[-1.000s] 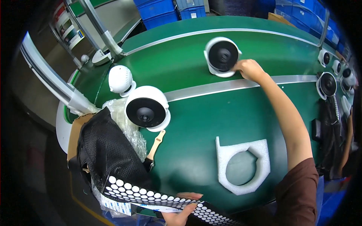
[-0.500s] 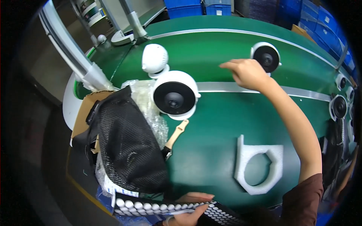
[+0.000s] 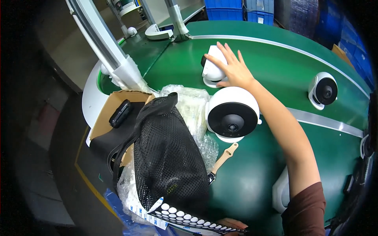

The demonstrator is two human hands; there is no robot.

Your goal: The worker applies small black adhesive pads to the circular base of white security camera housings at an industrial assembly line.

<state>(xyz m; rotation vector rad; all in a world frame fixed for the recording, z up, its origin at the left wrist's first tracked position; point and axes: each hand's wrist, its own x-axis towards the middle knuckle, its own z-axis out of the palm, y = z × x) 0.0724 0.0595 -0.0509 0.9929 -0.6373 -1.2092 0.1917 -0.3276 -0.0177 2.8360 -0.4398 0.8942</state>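
My right hand (image 3: 236, 70) reaches over the green belt with its fingers spread against the back of a small white round camera (image 3: 213, 72), whose dark front faces left. At the lower edge, my left hand (image 3: 234, 224) is mostly cut off; its fingers close on a black strip covered with round white stickers (image 3: 185, 217). Nearest my right wrist stands a larger white camera (image 3: 232, 114) with a black front, facing me. A watch with a beige strap (image 3: 226, 156) lies below it. Under my right forearm a white foam piece (image 3: 280, 192) is partly hidden.
A black mesh bag (image 3: 169, 153) leans on a cardboard box (image 3: 106, 114) and bubble wrap (image 3: 187, 104) at left. Another white camera (image 3: 323, 90) stands on the belt at right. A grey post (image 3: 104, 43) rises at far left, with blue crates (image 3: 224, 10) behind.
My right hand has moved left from beside the right-hand camera to the small white one. The view has shifted left. My left hand has dropped lower, with the sticker strip still in it.
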